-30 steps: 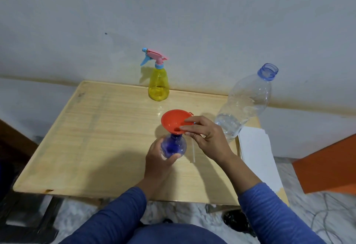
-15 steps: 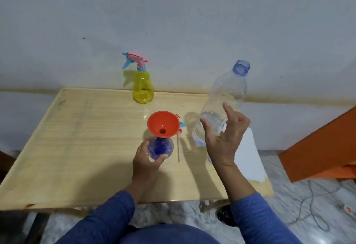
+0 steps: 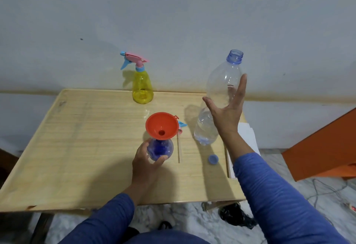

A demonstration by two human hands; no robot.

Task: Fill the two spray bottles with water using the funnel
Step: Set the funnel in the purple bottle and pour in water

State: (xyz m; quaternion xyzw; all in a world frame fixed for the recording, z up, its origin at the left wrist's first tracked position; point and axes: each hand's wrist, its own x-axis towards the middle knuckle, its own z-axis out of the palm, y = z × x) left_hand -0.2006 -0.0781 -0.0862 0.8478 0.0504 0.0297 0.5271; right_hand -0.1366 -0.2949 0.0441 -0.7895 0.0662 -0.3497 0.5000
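Note:
An orange funnel sits in the neck of a blue spray bottle near the table's middle. My left hand grips that bottle's body. Its sprayer head with dip tube lies on the table just right of it. A tall clear water bottle, uncapped and holding a little water, stands to the right. My right hand is spread wide against its side, fingers straight. A yellow spray bottle with its pink and blue sprayer on stands at the table's back edge.
A blue bottle cap lies on the wooden table near its right side. White paper overhangs the right edge. An orange panel stands further right, with cables on the marble floor.
My right hand left the funnel's rim and moved right and up to the water bottle's side, opening wide. The left hand kept its grip on the blue bottle.

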